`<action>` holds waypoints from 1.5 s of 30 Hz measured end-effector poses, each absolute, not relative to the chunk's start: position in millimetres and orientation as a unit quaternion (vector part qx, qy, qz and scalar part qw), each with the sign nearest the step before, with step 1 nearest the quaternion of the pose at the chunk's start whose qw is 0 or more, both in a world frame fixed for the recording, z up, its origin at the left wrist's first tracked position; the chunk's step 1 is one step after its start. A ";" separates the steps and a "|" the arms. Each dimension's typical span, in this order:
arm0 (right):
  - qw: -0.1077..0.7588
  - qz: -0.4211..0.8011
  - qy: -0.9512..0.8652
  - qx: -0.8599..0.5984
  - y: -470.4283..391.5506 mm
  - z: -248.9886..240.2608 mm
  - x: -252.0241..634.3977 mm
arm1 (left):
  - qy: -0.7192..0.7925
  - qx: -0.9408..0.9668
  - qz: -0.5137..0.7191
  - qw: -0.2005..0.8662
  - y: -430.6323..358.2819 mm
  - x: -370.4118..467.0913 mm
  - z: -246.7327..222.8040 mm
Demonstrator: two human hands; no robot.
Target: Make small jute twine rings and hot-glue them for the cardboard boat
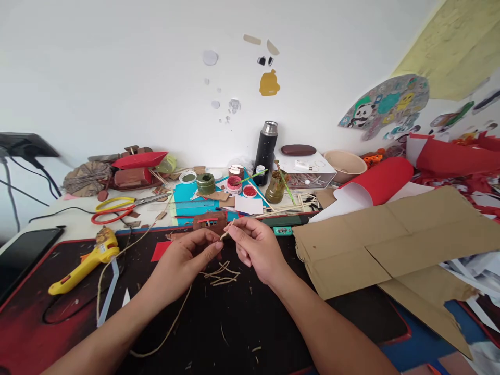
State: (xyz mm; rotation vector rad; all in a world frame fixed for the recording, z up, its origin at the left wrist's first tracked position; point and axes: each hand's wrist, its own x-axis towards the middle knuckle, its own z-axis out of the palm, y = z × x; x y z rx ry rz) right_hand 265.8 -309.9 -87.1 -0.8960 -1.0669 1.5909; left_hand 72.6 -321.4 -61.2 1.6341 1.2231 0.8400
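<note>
Over the middle of the dark mat, my left hand (197, 252) and my right hand (253, 242) meet, each pinching a short bit of tan twine (226, 234) between thumb and fingers. The long cord (172, 328) trails below my left wrist and loops toward the left of the mat. Just under the hands lie several short cut twine pieces (222, 273). Behind my fingers sits a small brown cardboard piece (210, 221), partly hidden. A red paper scrap (160, 251) is beside my left hand.
A yellow glue gun (86, 263) with a glue stick and scissors (113, 208) lie left. Open paint jars (205, 183), a black flask (266, 151) and a brush jar (275, 186) stand behind. Large cardboard sheets (351, 250) cover the right. A phone (27, 260) rests far left.
</note>
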 end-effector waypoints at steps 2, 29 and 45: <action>0.487 0.660 -0.437 -0.369 -311.0 -89.5 263.0 | 0.499 0.631 0.363 0.470 -318.3 69.5 -61.9; 0.467 0.726 -0.427 -0.270 -299.6 -70.4 252.1 | 0.467 0.451 0.491 0.580 -317.9 62.3 -50.2; 0.382 0.737 -0.488 -0.269 -297.7 -79.1 257.2 | 0.428 0.387 0.495 0.649 -318.9 59.4 -48.8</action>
